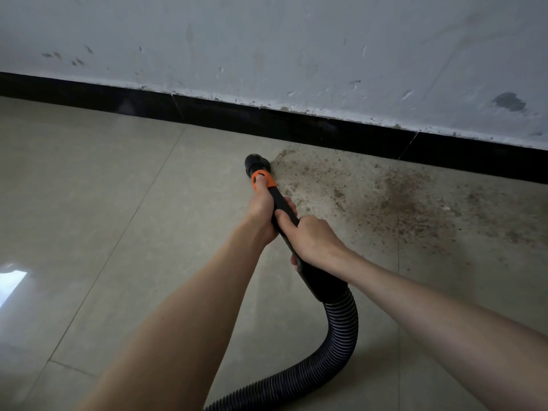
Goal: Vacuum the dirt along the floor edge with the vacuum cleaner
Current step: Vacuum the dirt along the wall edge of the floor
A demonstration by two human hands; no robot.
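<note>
- Vacuum nozzle (pixel 257 165) down on the floor (pixel 118 203), just beside the black skirting (pixel 267 120), at the left tip of the dirt (pixel 400 197).
- Left hand (pixel 261 209) grips the wand near its orange collar (pixel 263 180); right hand (pixel 311 235) wraps the wand lower down. Hose (pixel 341 336) trails to 6 o'clock.
- Progress, by my reading: barely begun. Tiles from 9 o'clock look clean; the brown scatter runs from the nozzle toward 3 o'clock, thickest mid-patch, nearly all left.
- Room: skirting closes off 12 o'clock; bare tile open at 3 for a sweep along the edge. Scuffed wall (pixel 296 54) above.
</note>
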